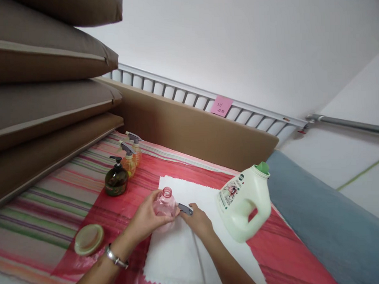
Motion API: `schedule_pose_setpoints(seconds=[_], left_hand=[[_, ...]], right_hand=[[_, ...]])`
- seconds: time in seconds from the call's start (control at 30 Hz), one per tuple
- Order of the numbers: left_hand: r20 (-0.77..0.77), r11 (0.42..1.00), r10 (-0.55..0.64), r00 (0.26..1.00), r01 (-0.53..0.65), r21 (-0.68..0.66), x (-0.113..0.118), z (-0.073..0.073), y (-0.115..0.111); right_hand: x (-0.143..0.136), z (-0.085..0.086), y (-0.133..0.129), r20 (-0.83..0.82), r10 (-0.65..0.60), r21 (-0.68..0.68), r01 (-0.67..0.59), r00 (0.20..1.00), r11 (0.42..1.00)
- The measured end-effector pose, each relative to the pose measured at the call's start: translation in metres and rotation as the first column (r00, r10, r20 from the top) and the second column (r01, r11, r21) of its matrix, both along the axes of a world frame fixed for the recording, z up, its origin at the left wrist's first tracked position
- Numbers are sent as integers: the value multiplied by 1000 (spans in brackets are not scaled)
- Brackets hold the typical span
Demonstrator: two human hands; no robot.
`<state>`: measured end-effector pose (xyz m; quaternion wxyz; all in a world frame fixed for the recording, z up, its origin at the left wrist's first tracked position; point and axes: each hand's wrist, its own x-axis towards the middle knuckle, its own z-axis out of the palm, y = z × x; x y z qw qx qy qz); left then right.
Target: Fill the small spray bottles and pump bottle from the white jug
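Pink bottle (162,207) over white sheet (172,264), striped cloth (51,206), white radiator (179,95)

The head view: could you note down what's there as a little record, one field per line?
Left hand: holds a pink bottle, mouth uncovered
Right hand: holds a grey spray head
Beneath: white sheet with jagged edges
Right of hands: pale green jug
Left of hands: dark pump bottle, two spray bottles, round lid-like object
Behind: pink note on radiator
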<state>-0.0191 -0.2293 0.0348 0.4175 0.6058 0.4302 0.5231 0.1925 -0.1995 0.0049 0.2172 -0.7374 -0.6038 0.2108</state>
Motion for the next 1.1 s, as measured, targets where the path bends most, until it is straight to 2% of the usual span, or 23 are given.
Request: schedule_pose_setpoints(seconds=[0.1,0.17,0.23,0.3,0.37,0.4,0.43,0.5,0.53,0.57,0.63,0.77,0.9,1.0,1.1], left_hand=[[-36,1000,-20,999,20,11,4,-3,-4],[-85,999,-36,996,36,2,8,-6,-7],[-139,999,-47,989,48,4,13,-11,-10],[-179,998,-58,982,62,17,19,-18,-13],[-195,996,-76,978,81,21,26,-25,-15],[-202,996,-84,976,90,22,29,-28,-16],[-213,995,-93,973,100,22,33,-31,-17],[-247,993,-109,963,119,25,39,-34,-19],[-266,991,-116,957,128,28,42,-34,-20],[-281,990,-121,952,135,31,45,-34,-21],[-299,988,-129,946,147,39,48,-34,-23],[-315,987,-136,939,156,40,48,-32,-25],[-319,985,-154,935,171,28,46,-29,-26],[-323,985,-158,933,171,10,46,-26,-26],[-328,985,-161,931,172,5,45,-24,-27]], right_hand=[[-1,-3,8,-2,-21,17,21,1000,1000],[6,4,9,-40,-40,46,42,998,998],[17,23,4,-102,-61,123,74,993,990],[26,53,-5,-170,-73,254,116,983,960],[29,91,-19,-246,-82,403,179,966,897],[28,110,-28,-304,-68,485,216,950,847],[24,127,-36,-462,29,594,286,886,752],[13,154,-52,-580,248,724,351,776,594],[7,162,-59,-591,310,753,373,745,541],[1,167,-65,-595,337,764,383,730,520],[-8,167,-73,-596,346,762,374,725,528],[-15,157,-78,-581,317,734,314,750,602],[-19,157,-77,-528,260,745,294,808,599],[-22,154,-74,-576,292,723,308,763,619],[-24,137,-69,-631,309,674,306,712,672]])
